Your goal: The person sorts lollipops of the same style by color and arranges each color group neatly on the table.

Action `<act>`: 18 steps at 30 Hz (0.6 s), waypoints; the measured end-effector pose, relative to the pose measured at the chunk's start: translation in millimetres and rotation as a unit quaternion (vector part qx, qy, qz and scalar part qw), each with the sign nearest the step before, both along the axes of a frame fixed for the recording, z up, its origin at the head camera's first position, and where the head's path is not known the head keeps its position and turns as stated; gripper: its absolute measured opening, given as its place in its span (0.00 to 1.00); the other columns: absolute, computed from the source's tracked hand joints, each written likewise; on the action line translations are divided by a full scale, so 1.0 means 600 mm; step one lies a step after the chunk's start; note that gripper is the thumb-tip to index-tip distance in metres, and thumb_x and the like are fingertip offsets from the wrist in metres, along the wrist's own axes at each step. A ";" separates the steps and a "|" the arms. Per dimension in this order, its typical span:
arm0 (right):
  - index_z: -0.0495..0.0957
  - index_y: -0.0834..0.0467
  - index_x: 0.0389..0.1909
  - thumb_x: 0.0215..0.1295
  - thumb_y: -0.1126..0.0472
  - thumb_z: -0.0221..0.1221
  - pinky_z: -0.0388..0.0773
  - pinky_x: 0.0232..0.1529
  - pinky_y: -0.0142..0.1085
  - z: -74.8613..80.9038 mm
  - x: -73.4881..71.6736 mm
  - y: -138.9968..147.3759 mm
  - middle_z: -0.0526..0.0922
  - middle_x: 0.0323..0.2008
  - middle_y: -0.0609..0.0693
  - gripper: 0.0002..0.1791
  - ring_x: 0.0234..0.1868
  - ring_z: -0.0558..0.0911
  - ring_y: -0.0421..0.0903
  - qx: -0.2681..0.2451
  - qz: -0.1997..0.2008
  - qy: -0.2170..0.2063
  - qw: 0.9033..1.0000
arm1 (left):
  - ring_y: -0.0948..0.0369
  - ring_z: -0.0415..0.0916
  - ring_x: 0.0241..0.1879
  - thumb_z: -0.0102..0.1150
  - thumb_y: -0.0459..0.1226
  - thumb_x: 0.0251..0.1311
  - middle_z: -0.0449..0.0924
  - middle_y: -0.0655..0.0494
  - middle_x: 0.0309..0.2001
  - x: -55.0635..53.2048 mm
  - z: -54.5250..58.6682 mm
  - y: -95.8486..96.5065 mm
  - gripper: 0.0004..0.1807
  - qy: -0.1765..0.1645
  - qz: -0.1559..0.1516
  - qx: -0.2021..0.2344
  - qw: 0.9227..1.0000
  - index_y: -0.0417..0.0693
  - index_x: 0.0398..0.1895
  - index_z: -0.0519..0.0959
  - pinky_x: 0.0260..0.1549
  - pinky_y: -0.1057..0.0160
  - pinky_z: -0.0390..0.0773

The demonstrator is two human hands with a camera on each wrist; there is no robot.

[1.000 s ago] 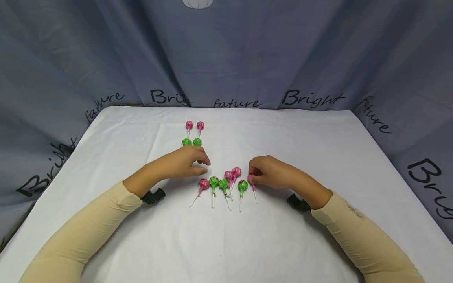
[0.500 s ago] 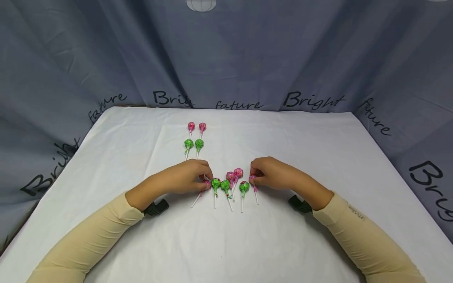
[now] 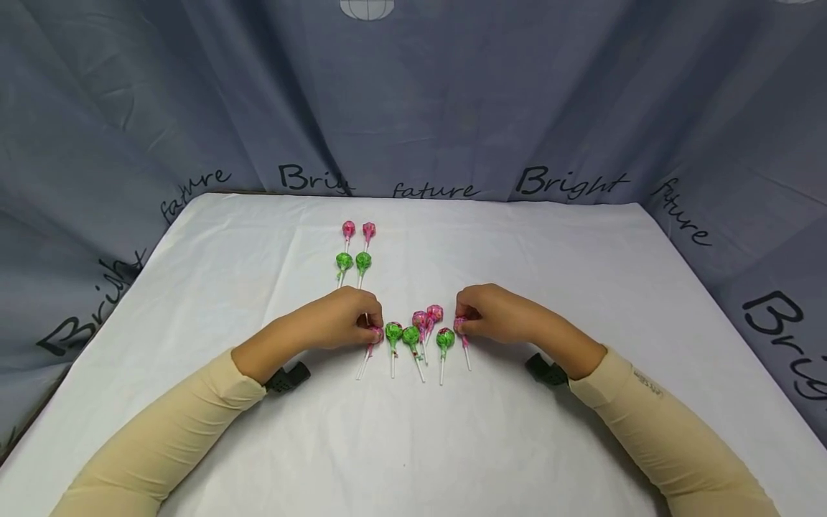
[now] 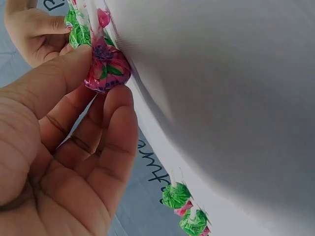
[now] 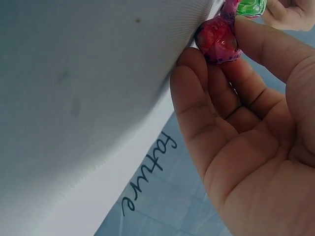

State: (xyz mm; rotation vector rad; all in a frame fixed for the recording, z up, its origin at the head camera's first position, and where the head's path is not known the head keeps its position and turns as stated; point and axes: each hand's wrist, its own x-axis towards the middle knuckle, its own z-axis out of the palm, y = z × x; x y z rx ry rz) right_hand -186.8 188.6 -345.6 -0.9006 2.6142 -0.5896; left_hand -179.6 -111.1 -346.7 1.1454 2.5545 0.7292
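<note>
Just below frame centre | our left fingers [image 4: 120,120] had closed on the left pop [image 4: 109,73], turning it slightly | right fingers [image 5: 189,98] pinched the right pop [image 5: 217,44] | both seemed secured

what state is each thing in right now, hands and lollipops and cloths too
left hand: pinching a lollipop
left-hand pink lollipop: wrapped, held by its head
right hand: pinching a lollipop
right-hand pink lollipop: wrapped, held by its head
three near green lollipops: wrapped, lying
two middle pink lollipops: wrapped, lying close together
four far lollipops: wrapped, lying
white cloth: spread, lightly creased
curtain: hanging in folds
</note>
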 end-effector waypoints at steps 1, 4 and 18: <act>0.77 0.54 0.31 0.63 0.63 0.67 0.70 0.32 0.36 0.000 0.000 -0.001 0.73 0.26 0.45 0.07 0.30 0.71 0.42 0.001 0.001 0.001 1.000 | 0.66 0.72 0.31 0.69 0.33 0.58 0.77 0.66 0.30 0.000 0.000 0.000 0.05 -0.003 0.004 -0.002 1.000 0.50 0.29 0.82 0.35 0.64 0.75; 0.77 0.54 0.31 0.63 0.63 0.67 0.70 0.31 0.35 0.001 -0.001 -0.002 0.72 0.25 0.45 0.07 0.30 0.71 0.42 0.002 0.005 0.007 1.000 | 0.66 0.73 0.31 0.69 0.33 0.59 0.77 0.65 0.29 -0.001 0.000 0.001 0.05 -0.010 0.014 -0.004 1.000 0.50 0.28 0.82 0.35 0.64 0.75; 0.79 0.54 0.31 0.64 0.63 0.66 0.74 0.35 0.37 0.018 -0.025 -0.002 0.78 0.27 0.43 0.05 0.31 0.75 0.42 0.014 0.005 -0.010 1.000 | 0.66 0.73 0.31 0.71 0.33 0.56 0.79 0.65 0.29 0.002 -0.002 0.002 0.06 -0.007 0.017 0.006 1.000 0.50 0.27 0.82 0.35 0.64 0.75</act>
